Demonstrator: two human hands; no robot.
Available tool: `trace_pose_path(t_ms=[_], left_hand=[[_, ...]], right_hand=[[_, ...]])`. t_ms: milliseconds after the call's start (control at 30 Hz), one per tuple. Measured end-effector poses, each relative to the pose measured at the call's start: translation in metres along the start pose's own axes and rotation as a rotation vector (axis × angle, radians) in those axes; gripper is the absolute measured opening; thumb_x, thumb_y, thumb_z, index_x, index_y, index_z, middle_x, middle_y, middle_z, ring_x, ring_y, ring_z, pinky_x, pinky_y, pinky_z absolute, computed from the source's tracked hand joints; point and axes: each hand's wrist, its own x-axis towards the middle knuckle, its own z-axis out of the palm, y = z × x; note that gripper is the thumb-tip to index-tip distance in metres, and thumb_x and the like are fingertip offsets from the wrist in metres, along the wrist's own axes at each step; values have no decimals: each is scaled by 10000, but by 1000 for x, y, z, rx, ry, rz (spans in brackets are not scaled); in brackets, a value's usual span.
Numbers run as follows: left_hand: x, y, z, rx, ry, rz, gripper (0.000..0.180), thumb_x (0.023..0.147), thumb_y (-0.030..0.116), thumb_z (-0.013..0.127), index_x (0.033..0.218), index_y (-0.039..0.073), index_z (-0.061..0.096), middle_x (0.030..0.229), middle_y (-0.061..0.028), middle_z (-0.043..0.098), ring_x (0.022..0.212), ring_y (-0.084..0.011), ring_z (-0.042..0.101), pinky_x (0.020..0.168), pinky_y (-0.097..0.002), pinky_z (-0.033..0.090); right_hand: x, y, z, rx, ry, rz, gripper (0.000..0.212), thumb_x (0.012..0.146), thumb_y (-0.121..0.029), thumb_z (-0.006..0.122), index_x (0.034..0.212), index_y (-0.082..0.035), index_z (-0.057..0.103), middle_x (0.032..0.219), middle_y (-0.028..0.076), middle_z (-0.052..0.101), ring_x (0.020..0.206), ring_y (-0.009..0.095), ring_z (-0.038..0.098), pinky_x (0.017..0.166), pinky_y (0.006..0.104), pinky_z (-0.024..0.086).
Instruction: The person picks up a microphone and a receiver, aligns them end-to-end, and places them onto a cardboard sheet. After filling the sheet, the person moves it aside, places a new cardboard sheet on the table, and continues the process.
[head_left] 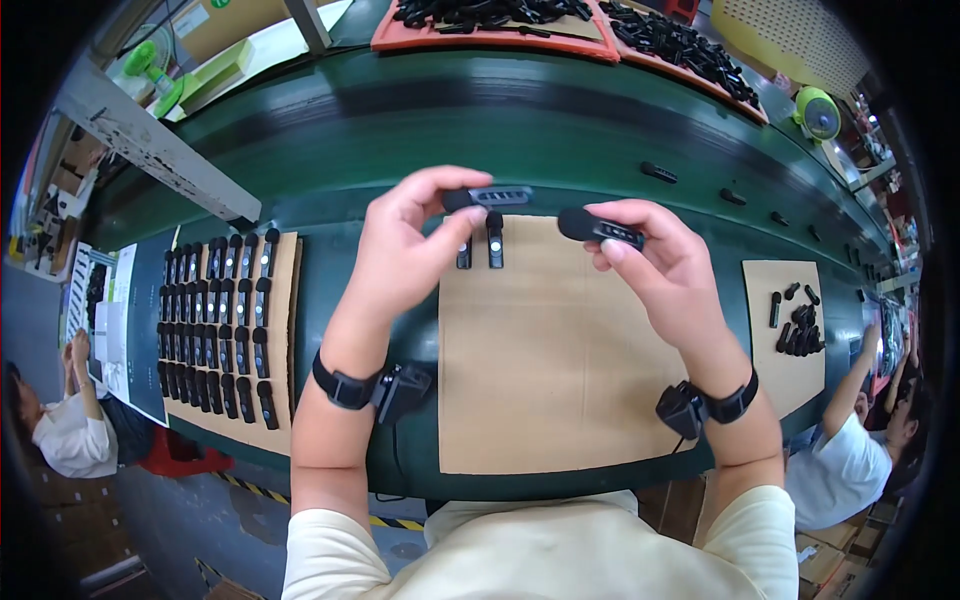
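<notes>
Between the thumb and fingers of my left hand [405, 235] is a small black clip-on microphone [512, 196], its dark foam tip toward my palm. My right hand [665, 255] pinches a second clip-on microphone [618, 234], whose round foam head points left. Both are held above the far edge of a bare cardboard sheet [560, 370], apart from each other. Just below my left hand, two more microphones lie side by side at the sheet's far left corner; one microphone [495, 243] shows fully, the other is partly covered by my fingers.
Microphones stand in rows on a cardboard sheet [285, 350] at left. Another cardboard piece [785, 385] at right bears a loose pile. Several microphones [658, 172] lie along the green belt [400, 120]. Red trays [590, 45] of black parts stand beyond. People work at both sides.
</notes>
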Motion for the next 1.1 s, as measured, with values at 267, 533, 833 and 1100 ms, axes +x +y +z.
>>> trace_pose_path(t_ms=[267, 533, 833, 1100], left_hand=[[-36, 46, 4, 120, -101, 117, 277, 771, -69, 704, 1036, -5, 659, 1004, -64, 662, 930, -137, 610, 846, -267, 489], [-45, 54, 7, 136, -221, 146, 322, 703, -115, 721, 998, -18, 635, 1016, -106, 652, 1004, -207, 620, 944, -327, 467], [-46, 49, 7, 152, -227, 204, 276, 721, -49, 743, 980, 14, 671, 963, -81, 690, 914, -193, 667, 902, -327, 504], [-46, 50, 8, 120, -250, 205, 271, 718, -47, 744, 971, 19, 675, 950, -75, 696, 902, -197, 670, 1000, -378, 475]], right_hand=[[-40, -15, 13, -1, 168, -101, 284, 846, 61, 655, 1120, 18, 592, 1061, 63, 585, 934, 108, 580, 838, 233, 475], [-48, -12, 20, -267, 130, -281, 317, 791, 95, 685, 1086, 5, 612, 994, 75, 597, 896, 149, 585, 791, 252, 472], [-49, -14, 19, -422, 146, -401, 325, 739, 81, 720, 1043, -14, 660, 885, 87, 618, 793, 194, 602, 694, 277, 489], [-50, -17, 17, -464, 141, -428, 327, 719, 82, 729, 1027, -11, 673, 864, 90, 605, 763, 187, 591, 654, 267, 483]])
